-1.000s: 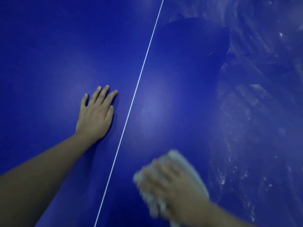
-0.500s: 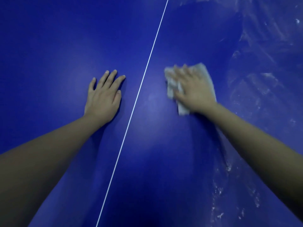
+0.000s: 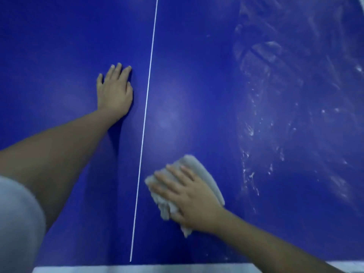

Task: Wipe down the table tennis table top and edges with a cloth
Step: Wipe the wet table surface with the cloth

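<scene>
In the lower middle of the frame, just right of the white centre line, a grey cloth lies bunched flat on the blue table tennis table top. It looks soft, light and limp, a crumpled wad with loose folds trailing out at its lower end. It would probably slide easily over the smooth surface and give no resistance of its own. The likely best hold is a flat palm over the middle of the wad, so the pressure spreads and the folds do not roll out from under. The right hand lies on it in just that way. Its fingers are nearly straight and slightly spread, pressing the cloth down towards the upper left, with fabric showing past the fingertips and along the far side of the hand. The thumb lies against the bunched lower edge, and whether it pinches a fold cannot be told. To the upper left, across the line, the left hand rests palm down on the bare top. Its fingers are straight and close together and hold nothing, seemingly a brace. A grey sleeve shows at lower left. Whitish smears cover the right side of the frame, not yet wiped. The pale table edge runs along the bottom.
</scene>
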{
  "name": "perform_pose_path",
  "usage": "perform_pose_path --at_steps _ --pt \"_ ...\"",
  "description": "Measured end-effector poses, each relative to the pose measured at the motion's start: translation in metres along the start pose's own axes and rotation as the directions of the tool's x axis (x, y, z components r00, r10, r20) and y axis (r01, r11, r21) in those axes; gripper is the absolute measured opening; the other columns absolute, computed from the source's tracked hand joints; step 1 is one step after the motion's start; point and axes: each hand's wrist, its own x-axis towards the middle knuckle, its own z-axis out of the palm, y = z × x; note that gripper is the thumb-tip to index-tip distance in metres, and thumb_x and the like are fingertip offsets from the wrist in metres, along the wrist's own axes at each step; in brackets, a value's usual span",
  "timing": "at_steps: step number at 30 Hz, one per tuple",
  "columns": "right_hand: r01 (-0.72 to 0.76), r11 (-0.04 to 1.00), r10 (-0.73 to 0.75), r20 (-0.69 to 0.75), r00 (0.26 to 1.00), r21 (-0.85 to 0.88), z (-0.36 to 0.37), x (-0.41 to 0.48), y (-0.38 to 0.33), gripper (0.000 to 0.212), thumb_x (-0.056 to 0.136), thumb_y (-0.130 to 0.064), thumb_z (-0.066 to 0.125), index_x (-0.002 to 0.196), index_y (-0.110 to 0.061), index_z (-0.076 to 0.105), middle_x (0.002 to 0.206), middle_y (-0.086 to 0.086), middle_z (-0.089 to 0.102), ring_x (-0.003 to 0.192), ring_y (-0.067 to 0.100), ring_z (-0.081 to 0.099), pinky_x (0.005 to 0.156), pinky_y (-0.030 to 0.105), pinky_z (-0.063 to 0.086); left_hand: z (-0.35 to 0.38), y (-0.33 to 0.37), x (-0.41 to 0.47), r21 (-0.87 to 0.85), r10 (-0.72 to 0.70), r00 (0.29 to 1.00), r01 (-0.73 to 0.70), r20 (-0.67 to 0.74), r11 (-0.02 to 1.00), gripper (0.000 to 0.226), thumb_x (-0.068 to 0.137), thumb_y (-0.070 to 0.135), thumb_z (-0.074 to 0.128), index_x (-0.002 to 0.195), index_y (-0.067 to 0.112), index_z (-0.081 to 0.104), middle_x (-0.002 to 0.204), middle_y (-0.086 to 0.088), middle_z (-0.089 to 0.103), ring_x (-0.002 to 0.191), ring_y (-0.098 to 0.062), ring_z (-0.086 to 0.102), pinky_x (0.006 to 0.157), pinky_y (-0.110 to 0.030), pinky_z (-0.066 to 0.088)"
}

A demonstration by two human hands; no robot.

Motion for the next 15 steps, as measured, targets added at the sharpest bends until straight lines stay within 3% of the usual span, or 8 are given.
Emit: perform_pose_path --at_steps 3,6,10,12,15 --pt "0.033 0.999 -0.03 0.072 0.997 -0.043 0.011 -0.04 -0.045 0.068 0.084 -0.052 0.046 0.146 -0.032 0.03 0.153 -0.007 0.031 0.142 0.022 0.025 0.116 0.041 0.015 -0.006 0.016 -0.017 -0.025 0.054 0.998 -0.054 -0.01 0.998 0.047 0.098 0.013 0.03 0.145 0.012 0.03 0.153 -0.012 0.025 0.143 -0.024 0.018 0.114 -0.045 0.012" --pt "0.033 0.999 -0.031 0.115 0.993 -0.011 0.016 -0.069 -0.074 0.062 0.087 -0.052 0.038 0.145 -0.035 0.03 0.154 -0.008 0.029 0.143 0.02 0.024 0.116 0.043 0.019 -0.006 0.042 -0.045 -0.101 0.085 0.996 -0.085 -0.005 0.991 0.046 0.099 0.014 0.03 0.145 0.013 0.031 0.153 -0.009 0.026 0.143 -0.021 0.018 0.114 -0.042 0.012" --pt "0.053 0.998 -0.05 0.142 0.989 -0.023 0.016 -0.094 -0.075 0.058 0.09 -0.054 0.031 0.145 -0.035 0.03 0.153 -0.009 0.031 0.141 0.018 0.03 0.114 0.039 0.017 0.002 0.066 -0.09 -0.133 0.172 0.983 -0.161 0.071 0.978 0.046 0.099 0.018 0.03 0.145 0.014 0.03 0.154 -0.007 0.024 0.143 -0.02 0.016 0.115 -0.042 0.012" --pt "-0.044 0.999 0.047 0.124 0.991 -0.032 0.012 -0.097 -0.059 0.063 0.084 -0.048 0.039 0.145 -0.031 0.034 0.15 -0.006 0.037 0.137 0.02 0.037 0.112 0.038 0.021 0.009 0.071 -0.114 -0.071 0.266 0.959 -0.26 0.096 0.963 0.048 0.099 0.022 0.029 0.146 0.015 0.027 0.155 -0.006 0.022 0.144 -0.019 0.013 0.115 -0.043 0.011" --pt "-0.338 0.941 0.337 0.054 0.94 0.0 0.002 -0.099 -0.025 0.07 0.076 -0.037 0.043 0.145 -0.026 0.035 0.148 -0.001 0.04 0.136 0.022 0.038 0.111 0.041 0.021 0.02 0.077 -0.138 -0.006 0.308 0.937 -0.312 0.167 0.95 0.052 0.099 0.028 0.026 0.149 0.017 0.017 0.157 -0.005 0.013 0.145 -0.019 0.005 0.116 -0.044 0.005"
